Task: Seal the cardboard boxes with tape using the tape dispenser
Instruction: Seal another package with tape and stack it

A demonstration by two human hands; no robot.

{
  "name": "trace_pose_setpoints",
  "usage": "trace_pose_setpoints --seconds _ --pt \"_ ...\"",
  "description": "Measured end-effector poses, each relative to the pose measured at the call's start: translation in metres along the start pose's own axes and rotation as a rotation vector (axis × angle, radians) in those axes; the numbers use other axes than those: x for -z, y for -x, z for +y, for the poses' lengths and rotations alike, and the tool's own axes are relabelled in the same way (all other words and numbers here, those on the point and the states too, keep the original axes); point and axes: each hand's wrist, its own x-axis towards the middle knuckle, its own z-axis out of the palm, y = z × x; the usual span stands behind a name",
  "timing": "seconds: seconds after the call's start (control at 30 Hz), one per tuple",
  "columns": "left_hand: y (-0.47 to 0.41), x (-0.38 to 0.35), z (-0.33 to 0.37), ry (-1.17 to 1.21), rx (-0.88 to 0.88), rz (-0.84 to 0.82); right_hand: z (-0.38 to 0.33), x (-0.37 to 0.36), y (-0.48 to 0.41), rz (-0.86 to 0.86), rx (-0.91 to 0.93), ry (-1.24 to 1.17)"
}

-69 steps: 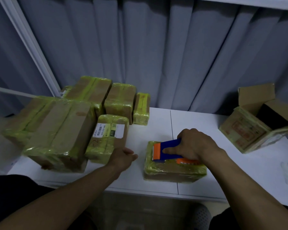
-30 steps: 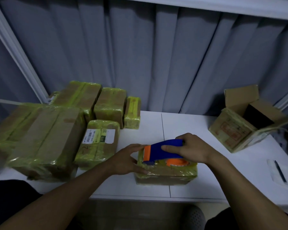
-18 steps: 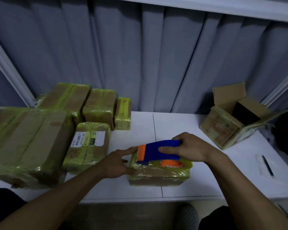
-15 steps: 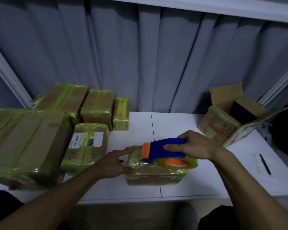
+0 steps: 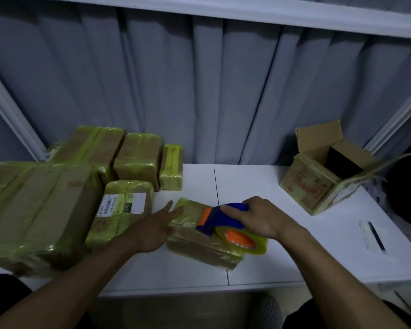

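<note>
A small flat cardboard box [image 5: 195, 245], wrapped in yellow-green tape, lies near the front of the white table [image 5: 294, 257]. My right hand [image 5: 259, 217] grips the blue handle of the tape dispenser [image 5: 223, 222], which rests on the box's top. Its yellowish tape roll with an orange core [image 5: 243, 238] hangs over the box's right end. My left hand [image 5: 152, 226] has straight fingers pressing on the box's left end.
Several taped boxes [image 5: 45, 210] crowd the table's left side; one carries a white label [image 5: 124, 203]. An open cardboard box [image 5: 323, 174] stands at the back right. A pen on paper [image 5: 375, 236] lies at the right edge. Grey curtains hang behind.
The dispenser has slid right along the box's top, its roll now past the right end. The box has turned slightly. My left hand stays on the left end.
</note>
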Motion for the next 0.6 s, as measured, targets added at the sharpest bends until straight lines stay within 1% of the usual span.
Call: trace_pose_setpoints --seconds 0.03,0.1,0.17,0.27,0.37,0.5,0.6 --pt "0.002 0.003 0.0 -0.089 -0.04 0.082 -0.007 -0.005 -0.003 -0.003 -0.006 -0.006" --pt "0.002 0.004 -0.002 -0.241 -0.111 0.256 -0.018 -0.01 -0.007 -0.064 -0.024 -0.067" --pt "0.0 0.004 -0.003 -0.292 -0.103 0.308 -0.025 -0.013 -0.01 -0.117 -0.021 -0.144" --pt "-0.005 0.0 -0.001 -0.274 -0.151 0.287 -0.028 -0.022 -0.009 -0.076 -0.004 -0.272" --pt "-0.007 -0.002 -0.004 -0.272 -0.167 0.175 -0.025 -0.028 -0.006 -0.008 0.004 -0.359" --pt "-0.007 -0.006 -0.006 -0.383 -0.185 0.128 -0.021 -0.025 0.0 -0.052 0.019 -0.453" --pt "-0.009 -0.007 -0.005 -0.456 -0.154 0.099 -0.021 -0.02 0.005 -0.058 0.032 -0.452"
